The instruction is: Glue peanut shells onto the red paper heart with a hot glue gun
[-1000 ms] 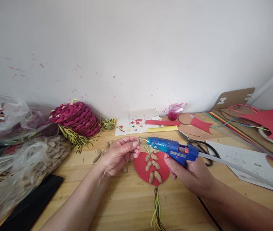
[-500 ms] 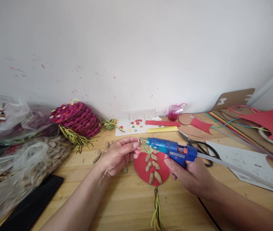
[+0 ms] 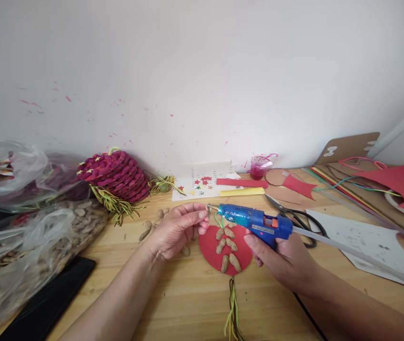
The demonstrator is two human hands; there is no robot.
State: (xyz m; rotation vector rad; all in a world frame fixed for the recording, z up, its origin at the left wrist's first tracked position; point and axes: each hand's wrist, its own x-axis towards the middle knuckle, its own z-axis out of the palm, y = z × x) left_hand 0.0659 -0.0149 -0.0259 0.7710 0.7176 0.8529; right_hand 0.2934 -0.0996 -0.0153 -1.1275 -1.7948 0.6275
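Left fingers point(image 3: 195, 218) pinch a small piece point(image 3: 208, 211) at the nozzle point(image 3: 215, 208); right fingers point(image 3: 256, 244) clasp the glue gun point(image 3: 239, 216).

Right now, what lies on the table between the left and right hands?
In the head view, a red paper disc bearing peanuts, with green string at its top, lies between the left hand and right hand.

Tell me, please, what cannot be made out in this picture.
Head view:
Piece in the left hand: too small and partly covered to identify.
Glue gun: lower part mostly covered by the right hand.
Print on its label: too small to read.
Far end of the glue stick: cut off by the right edge.
Lower ends of the tassel: cut off by the bottom edge.
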